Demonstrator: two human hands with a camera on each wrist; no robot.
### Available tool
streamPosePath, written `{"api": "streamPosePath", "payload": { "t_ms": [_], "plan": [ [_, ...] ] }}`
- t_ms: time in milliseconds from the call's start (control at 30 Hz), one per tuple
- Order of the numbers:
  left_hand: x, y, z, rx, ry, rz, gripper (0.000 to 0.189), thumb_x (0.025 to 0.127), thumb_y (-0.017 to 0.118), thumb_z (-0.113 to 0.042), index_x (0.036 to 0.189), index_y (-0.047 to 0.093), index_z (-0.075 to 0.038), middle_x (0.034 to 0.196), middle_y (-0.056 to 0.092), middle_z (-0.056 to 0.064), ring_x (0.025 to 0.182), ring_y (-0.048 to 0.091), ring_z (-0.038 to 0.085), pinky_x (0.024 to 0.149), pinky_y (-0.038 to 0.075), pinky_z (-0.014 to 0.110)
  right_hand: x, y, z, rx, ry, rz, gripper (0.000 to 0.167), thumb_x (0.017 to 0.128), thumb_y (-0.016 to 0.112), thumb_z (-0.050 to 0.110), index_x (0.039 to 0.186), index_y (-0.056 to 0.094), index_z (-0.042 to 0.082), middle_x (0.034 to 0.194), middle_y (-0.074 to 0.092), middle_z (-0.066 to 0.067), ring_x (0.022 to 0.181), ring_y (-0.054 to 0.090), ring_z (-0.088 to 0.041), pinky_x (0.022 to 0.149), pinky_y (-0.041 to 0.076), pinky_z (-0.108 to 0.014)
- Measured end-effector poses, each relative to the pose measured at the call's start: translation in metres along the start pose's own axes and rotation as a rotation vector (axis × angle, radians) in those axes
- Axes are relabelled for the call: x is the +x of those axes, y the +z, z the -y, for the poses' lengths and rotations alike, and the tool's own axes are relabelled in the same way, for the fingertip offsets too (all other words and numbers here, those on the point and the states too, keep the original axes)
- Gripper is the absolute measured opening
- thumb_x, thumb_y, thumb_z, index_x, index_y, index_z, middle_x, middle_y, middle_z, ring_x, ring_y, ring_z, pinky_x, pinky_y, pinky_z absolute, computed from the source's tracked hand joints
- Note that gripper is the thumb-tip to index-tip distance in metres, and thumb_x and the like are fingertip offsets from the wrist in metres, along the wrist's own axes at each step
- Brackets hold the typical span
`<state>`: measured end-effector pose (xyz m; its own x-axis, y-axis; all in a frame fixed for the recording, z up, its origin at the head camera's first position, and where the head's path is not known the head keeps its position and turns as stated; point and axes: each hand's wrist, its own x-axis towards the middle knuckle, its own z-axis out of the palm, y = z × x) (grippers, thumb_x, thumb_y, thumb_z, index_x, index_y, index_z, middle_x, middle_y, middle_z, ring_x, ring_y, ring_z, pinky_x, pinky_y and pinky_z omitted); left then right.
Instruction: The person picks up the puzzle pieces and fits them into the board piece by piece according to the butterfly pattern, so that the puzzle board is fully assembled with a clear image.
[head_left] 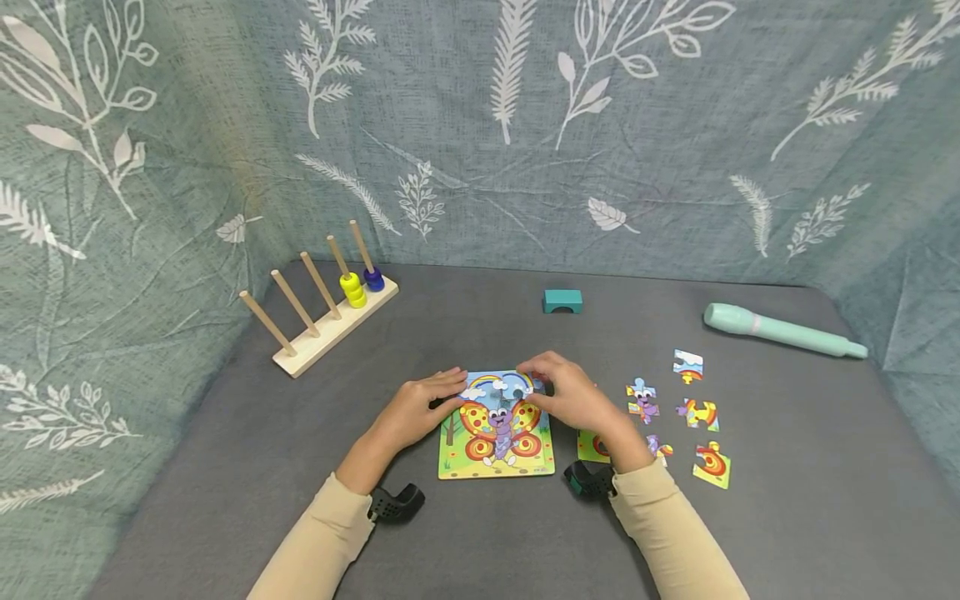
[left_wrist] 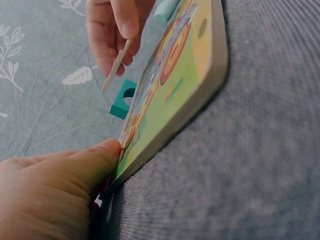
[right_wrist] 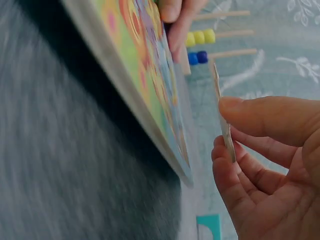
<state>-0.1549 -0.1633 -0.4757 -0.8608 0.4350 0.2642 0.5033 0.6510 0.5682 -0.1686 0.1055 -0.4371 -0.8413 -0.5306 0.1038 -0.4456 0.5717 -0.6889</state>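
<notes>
A butterfly jigsaw puzzle board [head_left: 495, 454] lies on the grey table. My left hand [head_left: 417, 408] holds its upper left corner, the thumb [left_wrist: 102, 152] at the rim; some of its fingers are hidden in the left wrist view. Over the board's upper right part, my right hand [head_left: 576, 398] pinches a thin puzzle piece [right_wrist: 225, 125] between thumb and fingers. This piece is seen edge-on and stands apart from the board in the left wrist view, so its picture is hidden.
Several loose pieces lie to the right, including a corner piece [head_left: 712, 467], one [head_left: 592, 447] partly behind my right wrist. Behind stand a teal arch block [head_left: 562, 301] and a peg stacker [head_left: 337, 325] with yellow and blue beads. A mint-green stick-shaped object [head_left: 783, 331] lies far right.
</notes>
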Motion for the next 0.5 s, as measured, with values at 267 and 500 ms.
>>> {"api": "streamPosePath", "payload": {
  "t_ms": [267,500],
  "plan": [
    [0.001,0.000,0.000,0.000,0.009,0.001,0.036,0.088,0.068,-0.020,0.120,0.066,-0.005,0.128,0.061,0.010,0.124,0.054,0.023,0.105,0.044,0.042,0.010,0.017,0.005,-0.020,0.002,0.024,0.036,0.088,0.068,0.013,0.122,0.062,0.004,0.119,0.058,-0.010,0.101,0.057,-0.023,0.084,0.051,-0.039],
    [0.000,-0.002,-0.002,0.008,0.009,0.004,0.036,0.088,0.068,-0.019,0.121,0.066,-0.005,0.128,0.061,0.010,0.124,0.055,0.024,0.104,0.045,0.042,0.013,0.028,0.005,-0.047,-0.003,0.004,0.036,0.088,0.067,0.012,0.122,0.062,0.003,0.119,0.058,-0.012,0.105,0.058,-0.025,0.088,0.052,-0.042]
  ]
}}
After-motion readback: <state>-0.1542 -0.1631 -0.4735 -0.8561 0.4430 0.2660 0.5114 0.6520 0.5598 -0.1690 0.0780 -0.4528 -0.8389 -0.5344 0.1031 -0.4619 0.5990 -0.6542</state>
